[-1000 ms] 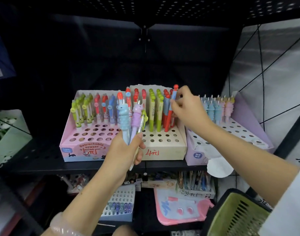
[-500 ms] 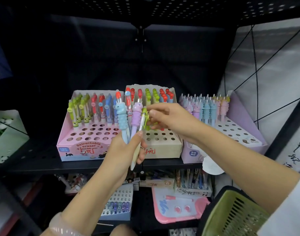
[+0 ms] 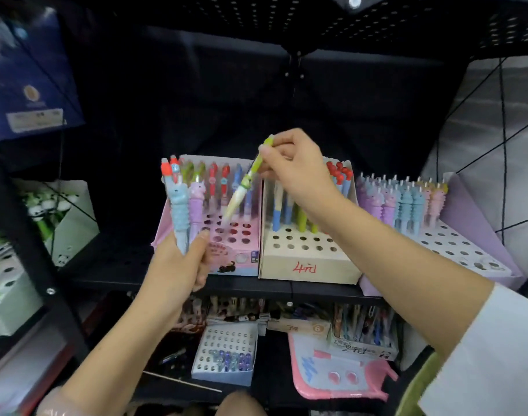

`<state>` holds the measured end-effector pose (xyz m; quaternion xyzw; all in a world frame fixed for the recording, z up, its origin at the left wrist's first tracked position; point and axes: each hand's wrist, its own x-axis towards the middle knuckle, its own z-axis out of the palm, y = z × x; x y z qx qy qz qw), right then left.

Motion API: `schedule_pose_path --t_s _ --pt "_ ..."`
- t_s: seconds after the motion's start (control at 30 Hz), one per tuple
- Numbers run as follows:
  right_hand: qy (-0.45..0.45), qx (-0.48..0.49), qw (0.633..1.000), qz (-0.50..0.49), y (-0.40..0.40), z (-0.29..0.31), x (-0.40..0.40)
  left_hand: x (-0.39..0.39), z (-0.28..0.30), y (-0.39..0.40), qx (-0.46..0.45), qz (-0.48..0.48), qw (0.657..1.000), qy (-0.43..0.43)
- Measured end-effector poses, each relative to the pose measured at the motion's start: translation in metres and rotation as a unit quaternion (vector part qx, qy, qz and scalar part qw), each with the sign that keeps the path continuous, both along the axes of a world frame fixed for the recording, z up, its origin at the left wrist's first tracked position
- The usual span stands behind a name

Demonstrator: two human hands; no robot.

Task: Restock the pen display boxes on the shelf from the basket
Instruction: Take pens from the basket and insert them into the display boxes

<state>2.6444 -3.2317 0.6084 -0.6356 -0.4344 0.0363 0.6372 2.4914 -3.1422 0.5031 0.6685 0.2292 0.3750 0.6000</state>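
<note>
Pinching the green-topped, cream-barrelled pen [image 3: 244, 184] near its cap with our right hand [image 3: 298, 166], we tilt its tip down towards the open holes of the pink cardboard display box [image 3: 226, 235] on the black metal shelf [image 3: 121, 277], presumably to seat it in an empty hole. Our left hand [image 3: 178, 265] grips the remaining blue and purple unicorn-topped pens [image 3: 187, 205] upright just before that box, keeping them ready, while the green plastic basket [image 3: 412, 394] sits low at our right, barely in view
</note>
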Motion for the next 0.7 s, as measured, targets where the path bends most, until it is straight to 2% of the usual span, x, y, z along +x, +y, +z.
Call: schedule_pose_path --t_s 0.23,0.53,0.63,0.7 --pt "-0.124 -0.074 0.987 -0.066 0.071 -0.018 -0.019 -0.026 -0.006 0.025 -0.030 0.027 0.999 -0.018" --pt "-0.246 -0.231 0.939 -0.059 0.098 -0.034 -0.029 -0.032 -0.010 0.028 -0.038 0.002 0.999 -0.009" --pt "-0.243 -0.242 0.937 -0.062 0.096 -0.037 -0.033 -0.030 -0.007 0.025 -0.033 0.003 0.999 0.000" --pt "-0.225 -0.213 0.949 -0.066 0.089 -0.035 -0.034 -0.031 -0.006 0.024 -0.031 0.001 1.000 -0.001"
